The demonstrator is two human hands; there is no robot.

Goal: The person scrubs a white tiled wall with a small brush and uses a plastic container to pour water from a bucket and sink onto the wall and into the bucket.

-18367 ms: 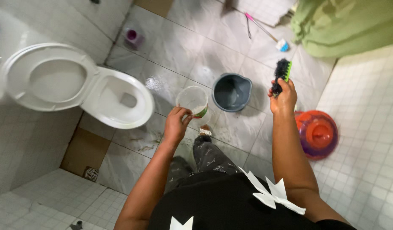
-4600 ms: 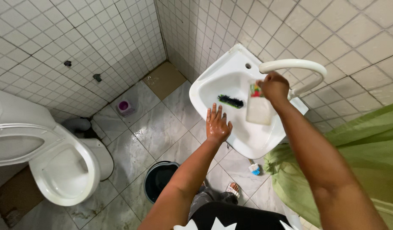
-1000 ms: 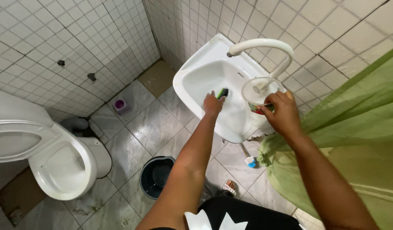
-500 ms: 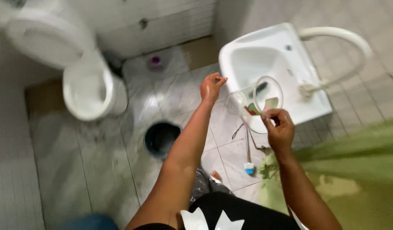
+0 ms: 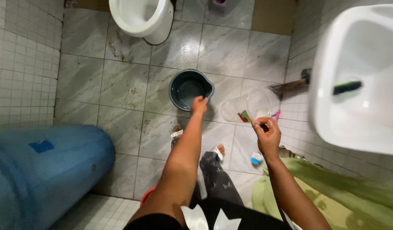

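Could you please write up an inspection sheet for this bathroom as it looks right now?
Surface: grey marbled floor tiles, wet-looking, with dirty marks.
Job's things: clear plastic container in right hand; dark grey bucket on the floor, left hand at its rim; green-and-black brush lying in the white sink.
Clutter: small purple-topped bottle by the far wall; long-handled brush on the floor.
Hands: left at the bucket rim, grip unclear; right closed on the container.
Cables: nothing seen.
Surroundings: toilet, blue barrel, green cloth.
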